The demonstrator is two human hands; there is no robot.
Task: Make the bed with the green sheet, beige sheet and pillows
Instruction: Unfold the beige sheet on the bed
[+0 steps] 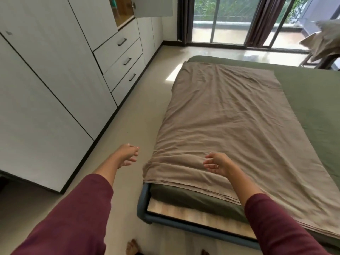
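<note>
Beige sheet [230, 122]: woven cloth, matt, finely creased over its whole surface, lying on the bed. Green sheet [312, 100]: cloth, matt, smoother, beside and under the beige sheet. Bed frame [145, 214]: blue-grey, rounded, smooth with a dull sheen; a pale wood-grain panel shows just inside it. Floor [139, 111] left of the bed: pale, hard, polished, reflecting window light. Wardrobe [55, 80] beyond the floor: off-white laminate, matt, faint grain, with dark metal handles. Sleeves [77, 218]: maroon cloth, matt.

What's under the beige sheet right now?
The green sheet lies under the beige sheet, showing on its right, at the far end and below its near edge. Whatever else the beige covers is hidden.
</note>
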